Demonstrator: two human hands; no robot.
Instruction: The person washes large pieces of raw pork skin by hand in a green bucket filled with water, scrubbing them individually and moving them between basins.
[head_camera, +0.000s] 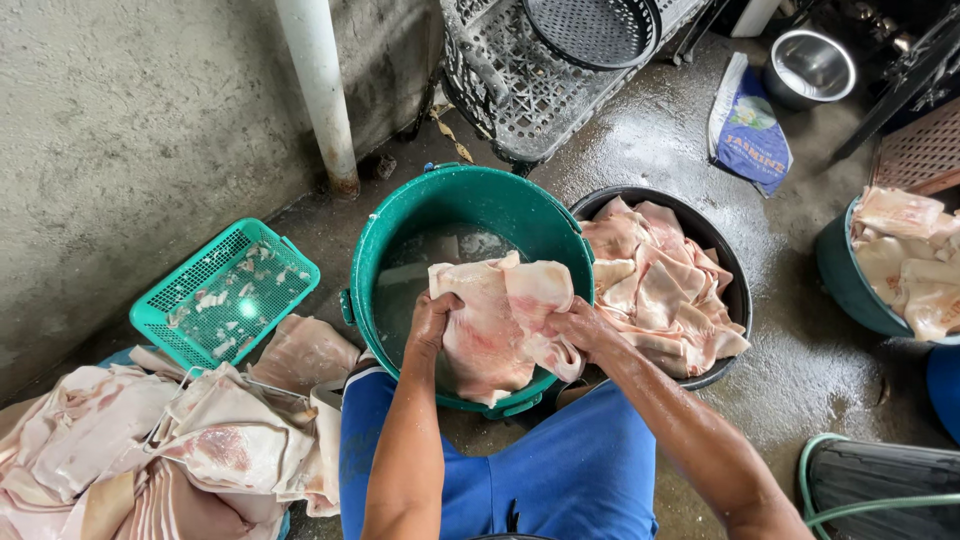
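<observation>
Both hands, left hand (432, 322) and right hand (580, 328), are gripping a pale skin sheet (500, 325) over the green bucket (400, 215), beside the black basin (738, 290).

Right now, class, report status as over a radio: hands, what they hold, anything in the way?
Left hand and right hand gripping pale meat slab over green bucket. Black tub of slabs alongside. Nothing blocking.

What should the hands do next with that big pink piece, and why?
Probably dip it into the water. Both the left hand and right hand grip the pale pink slab over the green bucket's near rim, with water just below it.
</observation>
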